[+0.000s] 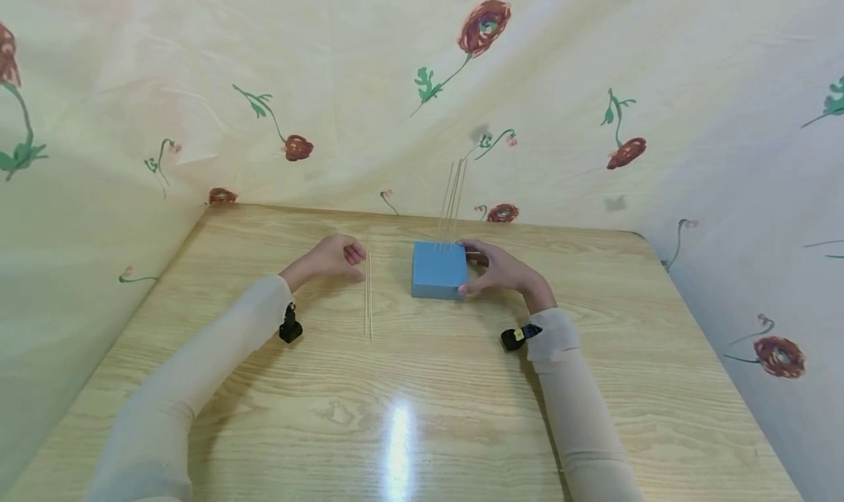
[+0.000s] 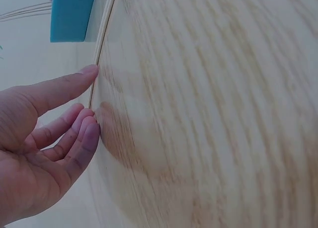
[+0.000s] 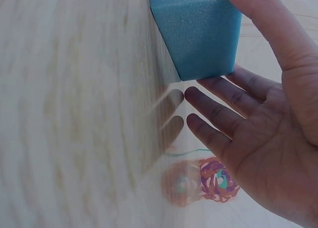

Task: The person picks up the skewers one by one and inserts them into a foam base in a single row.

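A square blue foam block (image 1: 440, 270) lies flat on the table. Several thin wooden sticks (image 1: 453, 200) stand upright in its far edge, leaning slightly. My right hand (image 1: 504, 269) holds the block at its right side, thumb at the near corner and fingers around the far one. Left of the block, a few loose thin sticks (image 1: 370, 297) lie side by side, pointing away from me. My left hand (image 1: 335, 256) is at their far part. In the left wrist view, its thumb (image 2: 88, 71) and fingertips reach the sticks (image 2: 105, 29), with a gap between thumb and fingers.
The wood-grain table (image 1: 461, 429) reaches back to a flower-printed cloth (image 1: 369, 69) hanging behind and at both sides. A small black camera (image 1: 290, 327) is strapped to the left wrist, another camera (image 1: 513, 339) to the right. A light reflection lies near the front.
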Available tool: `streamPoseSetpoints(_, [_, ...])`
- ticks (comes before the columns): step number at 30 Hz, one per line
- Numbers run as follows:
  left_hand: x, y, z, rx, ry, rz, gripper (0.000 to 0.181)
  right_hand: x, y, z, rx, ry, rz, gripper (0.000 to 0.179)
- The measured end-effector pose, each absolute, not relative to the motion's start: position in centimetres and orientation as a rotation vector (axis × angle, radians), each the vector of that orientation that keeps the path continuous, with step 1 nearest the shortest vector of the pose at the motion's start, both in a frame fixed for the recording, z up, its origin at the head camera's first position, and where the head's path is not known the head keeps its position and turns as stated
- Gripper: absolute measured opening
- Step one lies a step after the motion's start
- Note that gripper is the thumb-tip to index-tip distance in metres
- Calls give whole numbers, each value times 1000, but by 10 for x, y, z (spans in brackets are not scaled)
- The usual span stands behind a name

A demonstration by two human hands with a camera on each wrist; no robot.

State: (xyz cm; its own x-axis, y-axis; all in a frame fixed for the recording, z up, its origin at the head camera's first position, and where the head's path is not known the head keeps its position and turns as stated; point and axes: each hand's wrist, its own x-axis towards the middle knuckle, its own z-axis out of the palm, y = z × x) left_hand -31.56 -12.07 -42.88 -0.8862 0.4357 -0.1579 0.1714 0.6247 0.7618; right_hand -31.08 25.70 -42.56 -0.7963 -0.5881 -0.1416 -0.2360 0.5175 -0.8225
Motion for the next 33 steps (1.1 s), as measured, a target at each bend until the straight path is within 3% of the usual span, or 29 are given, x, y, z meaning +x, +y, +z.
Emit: streamPoseSetpoints(33, [-310,-117,-425,415,2544,1097,48,-309,256,-423,-659,2348,-1204,99])
